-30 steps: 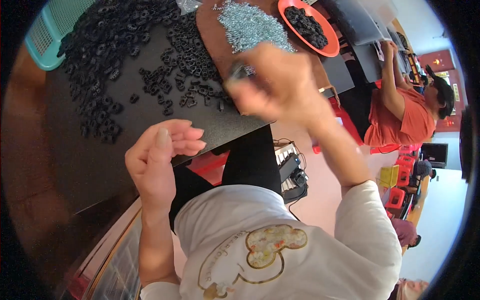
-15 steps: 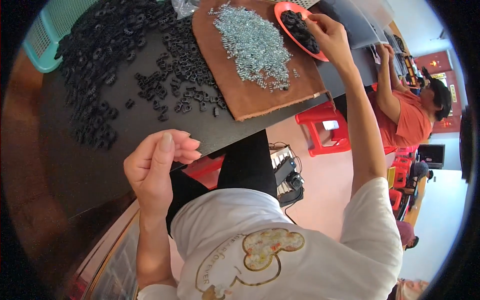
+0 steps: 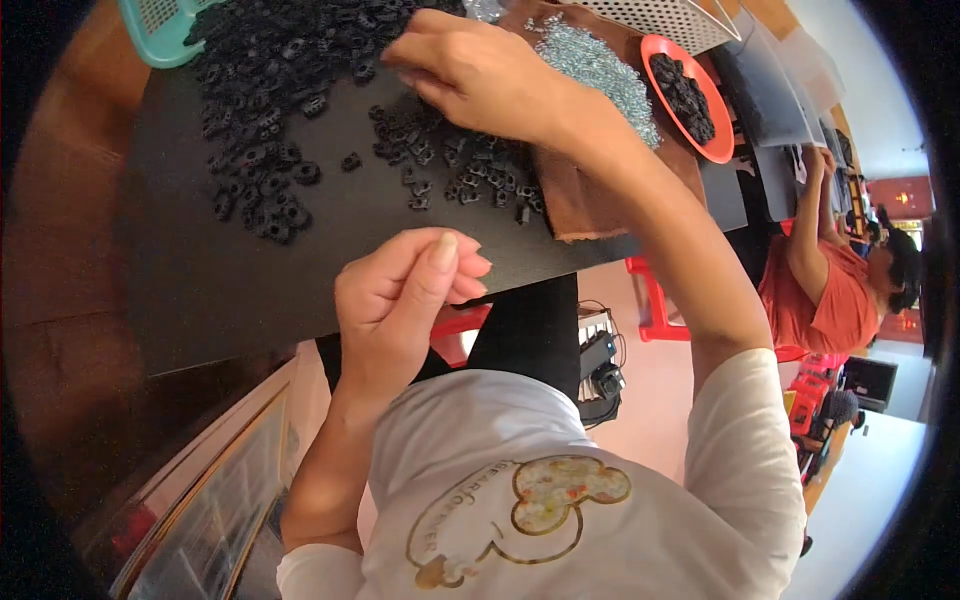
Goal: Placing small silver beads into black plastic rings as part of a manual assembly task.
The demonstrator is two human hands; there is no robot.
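My left hand (image 3: 405, 295) is closed just off the table's front edge, its thumb pressed over the curled fingers; anything inside them is hidden. My right hand (image 3: 470, 75) is over the small black plastic pieces (image 3: 265, 180), between the big heap and a smaller scatter. Its fingers bend down toward them, and the tips are too blurred to show whether they grip a piece. To its right, a pile of small, shiny clear-silver pieces (image 3: 600, 75) lies on a brown cloth (image 3: 580, 205). An orange-red dish (image 3: 722, 148) beside it holds black pieces (image 3: 682, 98).
A green plastic basket (image 3: 165, 45) stands at the far left and a white perforated basket (image 3: 690, 25) at the back right. Beyond it is a clear plastic bin (image 3: 775, 90). A person in an orange shirt (image 3: 820, 285) works at the right. A red stool (image 3: 655, 305) is near the table.
My right hand has moved left from the orange-red dish to the black pieces. The view has shifted, and my left hand stays closed near the table edge.
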